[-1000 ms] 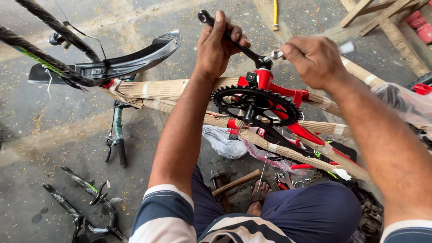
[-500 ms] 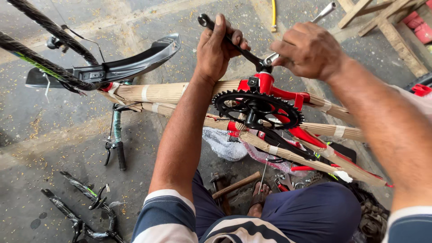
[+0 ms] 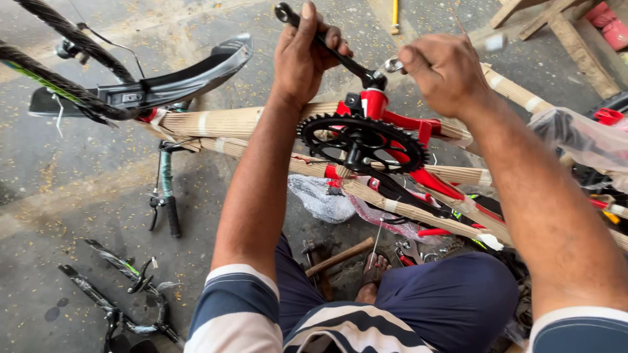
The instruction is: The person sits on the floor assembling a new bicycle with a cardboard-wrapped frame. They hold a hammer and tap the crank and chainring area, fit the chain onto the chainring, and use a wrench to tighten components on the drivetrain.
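A red bicycle frame point(image 3: 418, 131), wrapped in corrugated cardboard, lies across the person's lap above the concrete floor point(image 3: 78, 196). Its black chainring point(image 3: 360, 140) faces up. The left hand point(image 3: 304, 55) is clenched around the black crank arm point(image 3: 340, 55); the right hand point(image 3: 445, 72) grips a silver wrench point(image 3: 394, 65) at the crank's hub.

Your hands sit side by side above the bike frame point(image 3: 405, 124).

Your left hand point(image 3: 304, 55) wraps the crank arm point(image 3: 327, 42); the chainring point(image 3: 360, 140) lies just below it. Your right hand point(image 3: 445, 72) is to its right, a wrench point(image 3: 394, 64) between them. The mudguard point(image 3: 163, 82) lies far left; a hammer point(image 3: 337, 258) lies below.
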Available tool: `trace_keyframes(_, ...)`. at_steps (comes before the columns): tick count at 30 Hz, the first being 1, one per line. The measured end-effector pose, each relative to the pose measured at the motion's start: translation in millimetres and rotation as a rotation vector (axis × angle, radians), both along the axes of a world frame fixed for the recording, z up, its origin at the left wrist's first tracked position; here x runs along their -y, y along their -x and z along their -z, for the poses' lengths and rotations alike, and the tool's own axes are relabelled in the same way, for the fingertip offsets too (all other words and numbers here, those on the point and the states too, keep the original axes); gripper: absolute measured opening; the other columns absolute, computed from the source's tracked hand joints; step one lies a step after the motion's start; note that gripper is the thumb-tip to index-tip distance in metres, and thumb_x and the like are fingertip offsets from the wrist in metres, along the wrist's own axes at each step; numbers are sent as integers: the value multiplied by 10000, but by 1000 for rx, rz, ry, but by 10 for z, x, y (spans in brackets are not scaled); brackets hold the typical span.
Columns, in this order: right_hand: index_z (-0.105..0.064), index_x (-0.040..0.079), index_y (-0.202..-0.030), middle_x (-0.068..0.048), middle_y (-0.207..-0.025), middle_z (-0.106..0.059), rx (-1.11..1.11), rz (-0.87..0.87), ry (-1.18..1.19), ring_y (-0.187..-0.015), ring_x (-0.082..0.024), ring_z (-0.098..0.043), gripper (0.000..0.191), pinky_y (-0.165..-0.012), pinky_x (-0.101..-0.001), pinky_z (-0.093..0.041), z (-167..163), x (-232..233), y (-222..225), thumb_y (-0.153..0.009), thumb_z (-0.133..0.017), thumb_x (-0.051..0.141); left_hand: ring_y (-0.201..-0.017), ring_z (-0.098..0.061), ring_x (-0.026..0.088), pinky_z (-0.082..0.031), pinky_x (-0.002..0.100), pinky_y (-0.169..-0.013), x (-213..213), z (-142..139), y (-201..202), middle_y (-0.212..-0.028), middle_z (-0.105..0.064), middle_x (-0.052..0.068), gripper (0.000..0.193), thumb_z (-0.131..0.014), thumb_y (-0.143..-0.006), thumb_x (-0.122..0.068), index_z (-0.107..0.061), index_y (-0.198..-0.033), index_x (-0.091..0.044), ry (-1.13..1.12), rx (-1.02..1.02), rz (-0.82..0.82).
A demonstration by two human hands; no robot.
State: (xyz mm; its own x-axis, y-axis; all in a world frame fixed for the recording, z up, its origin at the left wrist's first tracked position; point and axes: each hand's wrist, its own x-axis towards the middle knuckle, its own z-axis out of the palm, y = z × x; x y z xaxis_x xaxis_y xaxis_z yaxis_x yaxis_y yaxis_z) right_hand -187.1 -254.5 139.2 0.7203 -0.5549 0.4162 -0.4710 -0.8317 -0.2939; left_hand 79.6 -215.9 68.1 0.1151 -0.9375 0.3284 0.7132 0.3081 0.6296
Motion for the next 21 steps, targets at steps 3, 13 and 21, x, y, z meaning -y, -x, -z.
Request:
trace_keyframes(3, -730, 93, -912, -75, -791, -623, -96, -179, 105, -861, -296, -602, 433, -862, -501, -446, -24, 183, -94, -1152, -527, 390, -792, -682, 250, -629, 480, -824, 1, 13, -28, -807, -576, 81, 378, -541, -1065, -443, -499, -983, -77, -3, 11, 3)
trace_keyframes(13, -752, 141, -1002, -41, -802, -625, -242, -189, 311, -784, -236, -619, 437, -810, -461, -485, 22, 158, -26, -1151, -570, 510, -831, -693, 270, -615, 474, -822, -76, -94, 2, -847, -598, 95, 384, -520, -1082, -435, -498, -1006, -59, 20, 10, 20)
trace_keyframes(21, -662, 110, -937, -43, -752, -612, -177, -103, 558, -725, -206, -632, 398, -655, -367, -482, 149, 74, 48, -1083, -613, 477, -811, -708, 262, -612, 450, -807, 100, 237, -66, -823, -647, 97, 282, -516, -1051, -241, -589, -900, -13, 6, 82, -41)
